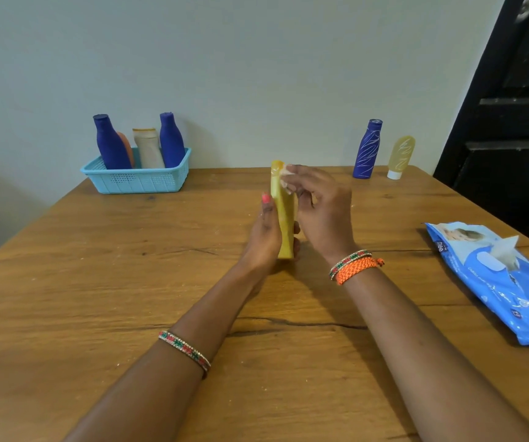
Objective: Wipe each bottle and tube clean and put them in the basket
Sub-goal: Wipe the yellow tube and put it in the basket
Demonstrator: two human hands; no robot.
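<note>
**Yellow tube wiped at frame centre**

A white wipe [285,177] was pinched by the right hand [320,208] against the top of one yellow tube [283,218], which was gripped upright by the left hand [264,237]. Four containers were counted in the blue basket [138,180] at upper left. One blue bottle [367,149] and one pale yellow tube [400,157] stood at upper right. One wipes pack [505,282] lay at right; only "mee" could be read.

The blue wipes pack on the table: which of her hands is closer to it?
Right. The right hand, wiping the yellow tube, is on the side toward the wipes pack; the left hand holds the tube's far side.
</note>
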